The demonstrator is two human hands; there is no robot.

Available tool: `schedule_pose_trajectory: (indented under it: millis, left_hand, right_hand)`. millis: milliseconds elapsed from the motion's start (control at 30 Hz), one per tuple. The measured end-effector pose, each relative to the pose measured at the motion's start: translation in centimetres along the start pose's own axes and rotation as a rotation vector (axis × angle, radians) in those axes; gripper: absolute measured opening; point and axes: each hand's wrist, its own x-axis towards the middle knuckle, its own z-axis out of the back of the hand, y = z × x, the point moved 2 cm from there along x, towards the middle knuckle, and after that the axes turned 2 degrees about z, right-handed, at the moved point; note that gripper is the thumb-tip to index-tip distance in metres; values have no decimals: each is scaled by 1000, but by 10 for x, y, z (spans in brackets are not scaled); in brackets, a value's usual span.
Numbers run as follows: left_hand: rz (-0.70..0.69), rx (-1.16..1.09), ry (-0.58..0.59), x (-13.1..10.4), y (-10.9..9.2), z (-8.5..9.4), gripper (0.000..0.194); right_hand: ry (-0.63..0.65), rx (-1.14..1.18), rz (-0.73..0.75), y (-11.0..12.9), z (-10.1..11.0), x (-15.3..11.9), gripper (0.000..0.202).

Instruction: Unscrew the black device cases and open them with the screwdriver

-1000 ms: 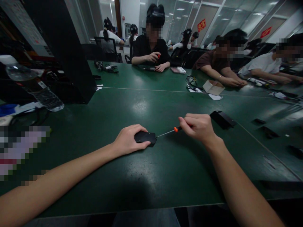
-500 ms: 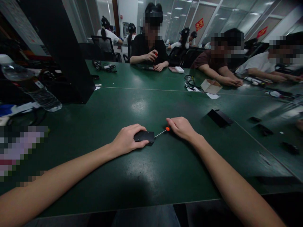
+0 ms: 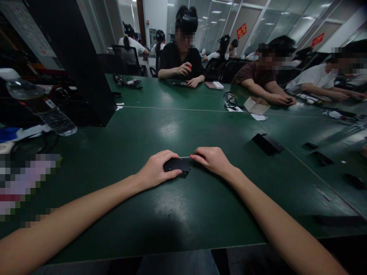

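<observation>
Head view: left hand (image 3: pixel 157 166) is gripping a black box (image 3: pixel 176 165), right hand (image 3: pixel 213 158) clutching a screwdriver (image 3: pixel 191 156).
Its shaft (image 3: pixel 185 157) is pointing leftward by the box's far edge, roughly lengthwise.

Single head cam, worn on the person's head, facing forward and down across the green desk (image 3: pixel 137 141). Left hand (image 3: pixel 156 167) and right hand (image 3: pixel 212 159) mid-frame, fairly near. Lap (image 3: pixel 177 262) at bottom edge, seen from above; seated person opposite (image 3: pixel 182 57) and glass panels (image 3: pixel 216 28) up top, farther off.
</observation>
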Motion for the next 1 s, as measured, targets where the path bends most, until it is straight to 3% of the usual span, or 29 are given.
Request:
schedule_pose_trajectory:
  millis: [133,300,833,1000]
  left_hand:
    - [-15,-28,-19,-1,2,0,38]
    - [7,-54,-23,-1,2,1,37]
    - [-14,-110,-41,-1,3,3,32]
    - [-31,-112,-48,-1,4,2,33]
  right_hand:
    - [-143,-60,230,13,0,-1,42]
    - [-259,-178,316,12,5,-3,38]
    - [-276,-122,325,-11,24,-11,37]
    - [-270,-92,343,-7,22,-11,36]
